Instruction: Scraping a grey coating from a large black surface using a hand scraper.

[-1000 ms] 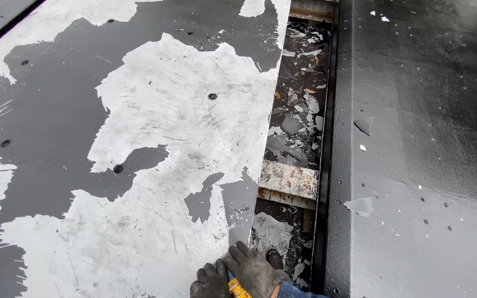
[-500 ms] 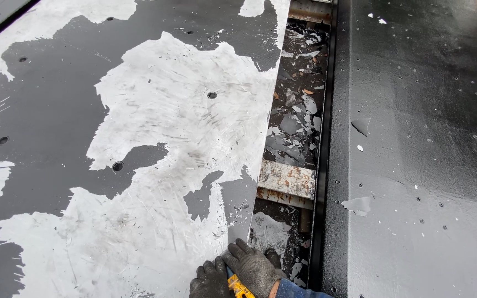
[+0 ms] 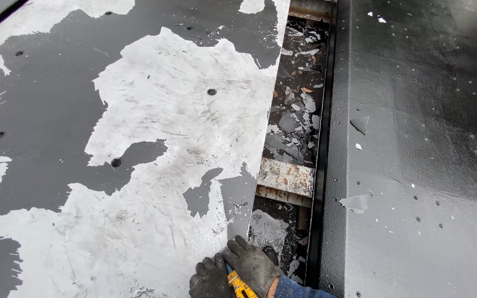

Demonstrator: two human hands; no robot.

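Observation:
My right hand point(image 3: 252, 265), in a dark grey work glove with a blue sleeve behind it, presses down at the bottom edge of the view over a yellow-handled tool point(image 3: 240, 285). My left hand point(image 3: 211, 278), also gloved, is curled beside it against the same tool. The tool's working end is hidden under the gloves. Both hands sit on the right edge of a large metal panel point(image 3: 155, 143), whose dark grey paint is scraped away in wide patches of bare pale metal.
A narrow gap point(image 3: 296, 110) full of paint flakes and debris runs beside the panel, crossed by a rusty bar point(image 3: 285, 179). Right of it lies a dark grey riveted panel point(image 3: 426, 154) with a few loose paint chips. Small holes dot the scraped panel.
The hands stay in the same spot at the panel's edge, with only a slight shift of the view.

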